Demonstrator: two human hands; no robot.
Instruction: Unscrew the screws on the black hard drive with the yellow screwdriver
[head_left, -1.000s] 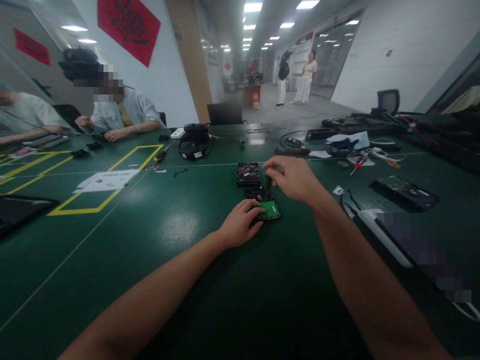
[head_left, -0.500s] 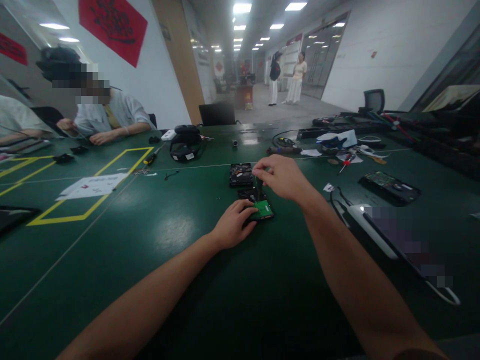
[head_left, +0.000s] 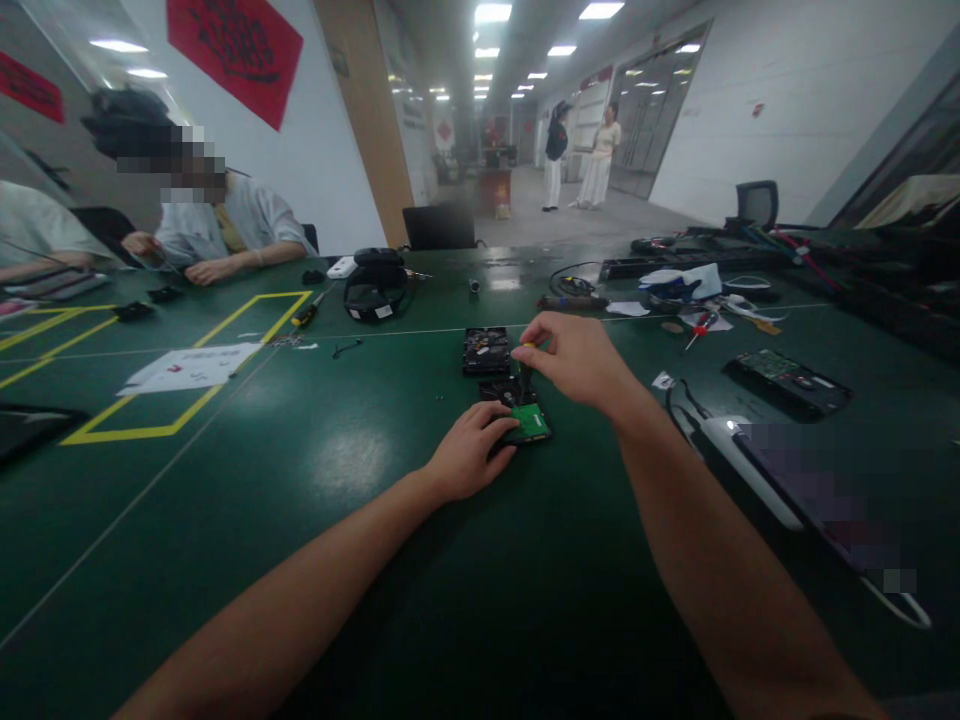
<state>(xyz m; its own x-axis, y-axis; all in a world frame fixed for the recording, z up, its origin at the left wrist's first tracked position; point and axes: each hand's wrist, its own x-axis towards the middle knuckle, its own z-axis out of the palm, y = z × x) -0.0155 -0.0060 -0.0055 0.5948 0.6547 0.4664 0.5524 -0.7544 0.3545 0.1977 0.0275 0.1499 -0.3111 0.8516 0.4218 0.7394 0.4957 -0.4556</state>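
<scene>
A hard drive [head_left: 534, 424] with a green circuit board facing up lies on the dark green table [head_left: 390, 560]. My left hand [head_left: 474, 448] holds it from the left, fingers over the board and thumb at the near side. Between the fingertips of my right hand [head_left: 576, 358] is a screwdriver [head_left: 525, 380], upright, its dark handle showing some yellow at the top. Its lower end points down at the board; the tip is too small to make out. Just beyond lies a second hard drive [head_left: 486, 350], touching or almost touching the first.
To the right are another drive [head_left: 787, 382], a red-handled screwdriver [head_left: 703, 326] and a white-edged device [head_left: 757, 470] with a cable. A paper sheet [head_left: 187, 368] lies left by yellow tape. Dark headgear [head_left: 375, 290] stands farther back. A person [head_left: 232, 225] sits across at the left.
The camera view has shifted slightly. My right fingers have turned a little at the top of the screwdriver, showing its yellow part. My left hand stays on the hard drive.
</scene>
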